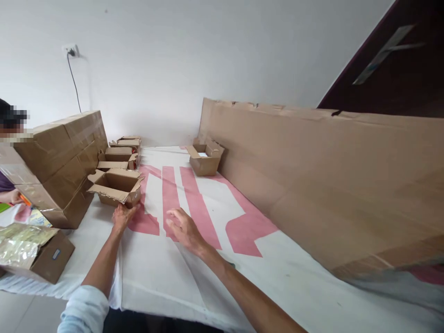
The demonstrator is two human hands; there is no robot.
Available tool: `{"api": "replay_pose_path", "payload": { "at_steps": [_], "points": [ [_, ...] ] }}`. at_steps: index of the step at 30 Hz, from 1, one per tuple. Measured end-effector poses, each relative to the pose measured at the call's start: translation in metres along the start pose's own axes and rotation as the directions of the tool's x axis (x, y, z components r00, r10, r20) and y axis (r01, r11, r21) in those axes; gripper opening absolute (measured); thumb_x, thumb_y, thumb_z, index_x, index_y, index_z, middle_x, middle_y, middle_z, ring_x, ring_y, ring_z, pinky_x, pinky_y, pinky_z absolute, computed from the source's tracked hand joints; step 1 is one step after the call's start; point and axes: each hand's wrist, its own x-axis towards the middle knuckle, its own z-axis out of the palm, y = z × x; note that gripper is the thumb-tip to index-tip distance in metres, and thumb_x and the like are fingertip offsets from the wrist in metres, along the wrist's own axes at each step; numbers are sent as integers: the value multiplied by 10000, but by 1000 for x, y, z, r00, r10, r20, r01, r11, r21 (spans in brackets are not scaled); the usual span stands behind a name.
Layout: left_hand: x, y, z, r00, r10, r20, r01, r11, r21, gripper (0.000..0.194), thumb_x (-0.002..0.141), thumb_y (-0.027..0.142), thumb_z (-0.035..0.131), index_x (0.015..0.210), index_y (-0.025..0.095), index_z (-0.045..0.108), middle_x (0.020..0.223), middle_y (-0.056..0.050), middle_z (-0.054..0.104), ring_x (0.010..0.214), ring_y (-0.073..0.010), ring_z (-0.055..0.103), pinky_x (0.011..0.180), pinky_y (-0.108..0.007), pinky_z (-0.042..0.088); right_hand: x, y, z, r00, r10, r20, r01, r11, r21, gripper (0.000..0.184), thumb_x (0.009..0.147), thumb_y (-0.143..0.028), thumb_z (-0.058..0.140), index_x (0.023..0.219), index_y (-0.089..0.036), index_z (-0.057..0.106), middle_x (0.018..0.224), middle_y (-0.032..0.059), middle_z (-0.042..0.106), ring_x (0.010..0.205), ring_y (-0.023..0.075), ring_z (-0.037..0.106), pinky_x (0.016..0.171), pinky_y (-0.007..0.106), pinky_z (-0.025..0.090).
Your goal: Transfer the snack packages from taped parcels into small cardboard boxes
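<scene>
Open brown rectangular cardboard box on white-and-pink cloth. Left hand at box's near side; cannot tell whether fingers grip it. Right hand right of box, fingers parted, curved. Large brown cardboard panel farther right of box.

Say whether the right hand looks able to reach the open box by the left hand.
Seemingly yes: only tablecloth separates the right hand from that box, though the left hand occupies its near side.
</scene>
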Motion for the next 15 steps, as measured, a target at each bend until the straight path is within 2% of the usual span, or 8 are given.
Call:
{"api": "replay_pose_path", "payload": {
  "at_steps": [4, 8, 10, 12, 15],
  "points": [
    [14, 0, 3, 999, -6, -40, 6, 1000, 5, 798, 1037, 775, 485, 1351, 100, 772, 1422, -323, 753, 1386, -483, 699, 1092, -512, 547, -43, 21, -38, 994, -54, -91, 39, 986, -161, 205, 1054, -346, 567, 1154, -249, 716, 1186, 108, 781, 1118, 283, 762, 967, 422, 632],
    [37, -5, -2, 998, 15, -66, -13, 999, 30, 693, 1121, 680, 429, 1277, 121, 807, 1395, -287, 774, 1382, -453, 702, 1082, -488, 557, -97, 45, -72, 986, -89, -142, 33, 934, -357, 222, 1088, -376, 560, 1170, -242, 717, 1162, 120, 792, 1098, 302, 761, 957, 453, 633],
    [50, -7, -3, 997, 45, -70, -42, 998, 47, 578, 1136, 623, 499, 1275, 145, 794, 1365, -226, 788, 1347, -391, 722, 1089, -482, 572, -124, 55, -82, 984, -93, -152, 16, 897, -442, 238, 1084, -395, 582, 1209, -242, 715, 1198, 120, 798, 1130, 313, 761, 974, 469, 633],
    [63, -9, -4, 994, 87, -72, -82, 994, 68, 437, 1111, 539, 641, 1319, 172, 756, 1365, -154, 769, 1275, -323, 739, 1080, -500, 602, -147, 64, -86, 986, -86, -141, 4, 867, -499, 268, 1090, -403, 580, 1274, -249, 699, 1239, 112, 795, 1155, 310, 763, 973, 465, 637],
    [79, -12, -3, 982, 171, -82, -162, 981, 105, 403, 1065, 434, 757, 1389, 199, 708, 1399, -115, 722, 1216, -285, 736, 1032, -506, 642, -169, 74, -83, 988, -74, -133, -10, 839, -543, 302, 1114, -404, 548, 1360, -261, 650, 1275, 101, 787, 1148, 294, 771, 946, 444, 641]
  ]
}}
